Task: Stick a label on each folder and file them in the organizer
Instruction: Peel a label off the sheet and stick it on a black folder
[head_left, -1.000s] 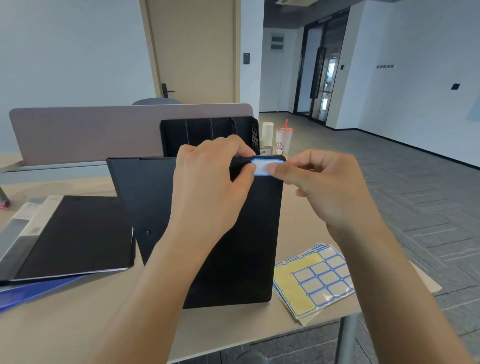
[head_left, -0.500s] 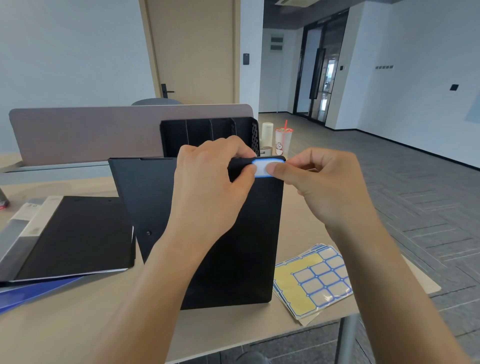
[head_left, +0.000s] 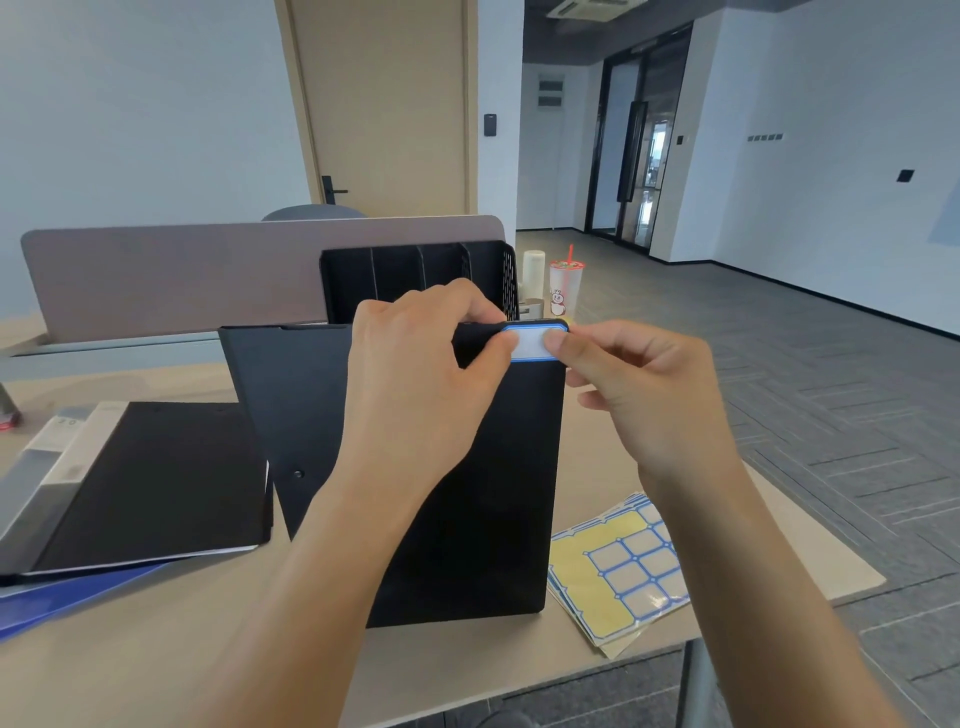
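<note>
A black folder (head_left: 498, 493) stands upright on the desk, slightly open. My left hand (head_left: 426, 379) grips its top edge, thumb on the left end of a white label with a blue border (head_left: 532, 345) at the folder's top right corner. My right hand (head_left: 644, 384) holds the folder's right corner, its thumb pressing the label's right end. Behind the folder stands the black mesh organizer (head_left: 415, 270) with several slots, none showing a folder. A second black folder (head_left: 150, 478) lies flat at the left on a blue one (head_left: 67, 597).
A label sheet (head_left: 623, 566), partly peeled to yellow backing, lies at the desk's right front corner. A drink cup with a red straw (head_left: 565, 286) and a white bottle (head_left: 534, 275) stand right of the organizer. A grey partition (head_left: 182, 275) runs along the desk's back.
My right thumb has slid a little rightward along the label, so more of its white face shows. The folder and my left hand stay where they were.
</note>
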